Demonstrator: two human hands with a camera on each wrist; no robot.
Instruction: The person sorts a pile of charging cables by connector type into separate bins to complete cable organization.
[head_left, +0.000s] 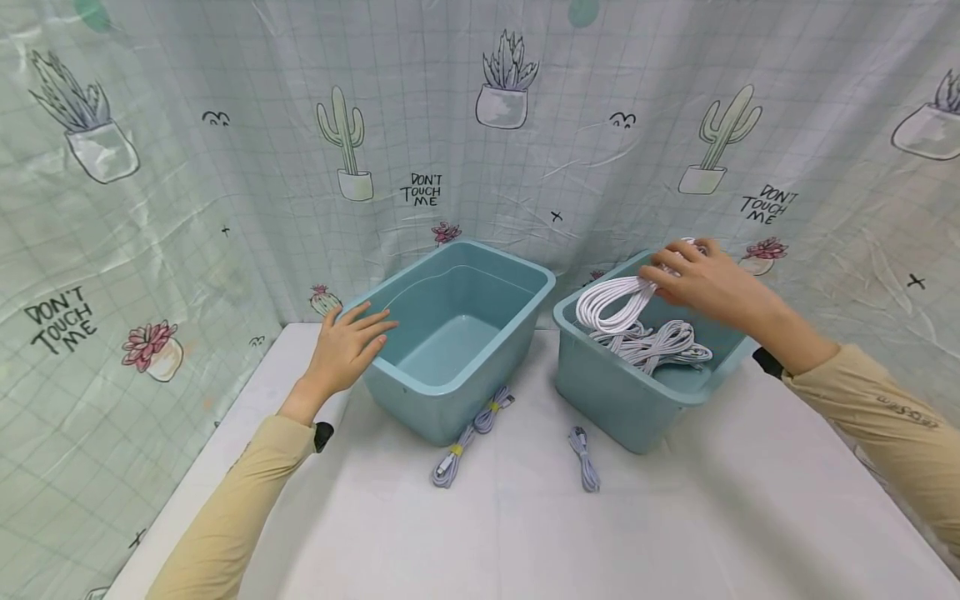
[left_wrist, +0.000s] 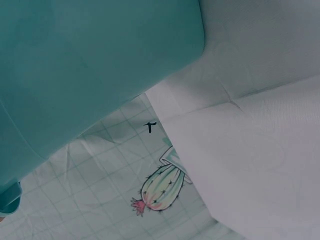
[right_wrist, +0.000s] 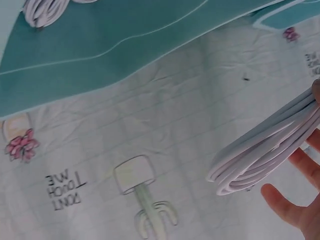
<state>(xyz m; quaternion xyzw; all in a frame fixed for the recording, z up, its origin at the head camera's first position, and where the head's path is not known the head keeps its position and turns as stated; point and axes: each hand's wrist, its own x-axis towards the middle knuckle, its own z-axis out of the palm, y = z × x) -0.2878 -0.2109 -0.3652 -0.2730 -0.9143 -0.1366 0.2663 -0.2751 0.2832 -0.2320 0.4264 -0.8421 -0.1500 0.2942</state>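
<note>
My right hand (head_left: 701, 279) grips a coiled white cable (head_left: 617, 305) above the right-hand teal bin (head_left: 617, 407). The right wrist view shows the looped end of this coiled cable (right_wrist: 270, 147) sticking out from the fingers. Beneath it, several bundled white cables (head_left: 660, 343) lie inside that bin. My left hand (head_left: 343, 354), its fingers spread and fairly straight, is at the near left rim of the left-hand teal bin (head_left: 491, 371). A bare floor shows inside this bin. In the left wrist view only the bin's outer wall (left_wrist: 100, 55) fills the upper left.
Two grey-white cables with yellow ties, a nearer one (head_left: 453, 457) and a farther one (head_left: 492, 410), lie beside the left bin. Another bundled cable (head_left: 583, 458) lies before the right bin on the white table (head_left: 495, 542). A printed cactus curtain (head_left: 450, 108) hangs close behind both bins.
</note>
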